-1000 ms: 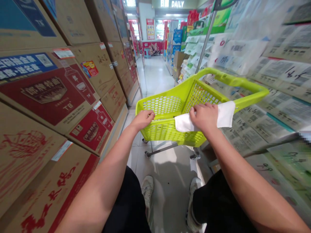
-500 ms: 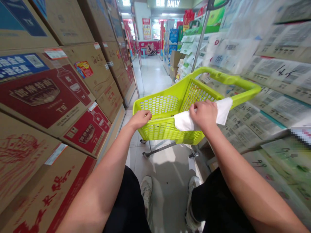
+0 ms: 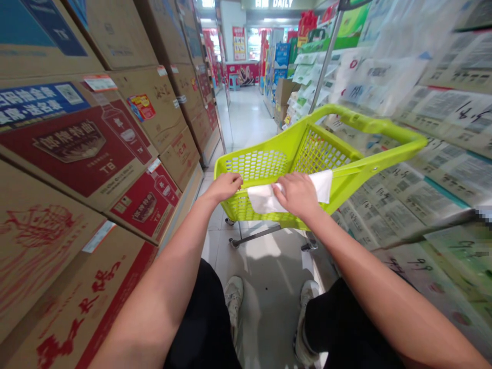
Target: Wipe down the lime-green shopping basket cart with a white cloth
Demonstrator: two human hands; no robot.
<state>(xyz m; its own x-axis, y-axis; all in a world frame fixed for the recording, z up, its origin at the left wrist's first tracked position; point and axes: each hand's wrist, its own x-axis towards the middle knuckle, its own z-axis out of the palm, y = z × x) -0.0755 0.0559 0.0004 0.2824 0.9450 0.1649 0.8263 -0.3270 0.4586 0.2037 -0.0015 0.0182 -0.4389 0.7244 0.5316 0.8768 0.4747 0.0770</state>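
Note:
A lime-green plastic shopping cart (image 3: 346,174) stands sideways before me, its handle end to the right. My left hand (image 3: 226,186) is closed around the basket's top rim near the left corner. On the same near rim, farther right, my right hand (image 3: 298,193) presses a white cloth (image 3: 263,199), with the fingers curled over the edge. The cloth drapes over the rim on both sides of that hand. Part of the cloth is hidden under my palm.
Stacked cardboard cartons (image 3: 69,148) line the left side. Wrapped packs with handwritten prices (image 3: 453,107) fill the right side. A metal pole (image 3: 326,61) rises behind the cart. The tiled aisle (image 3: 249,113) runs on to a red counter (image 3: 242,74).
My right hand has slid leftward along the rim, taking the white cloth with it. My left hand keeps its hold near the corner. The view has shifted slightly.

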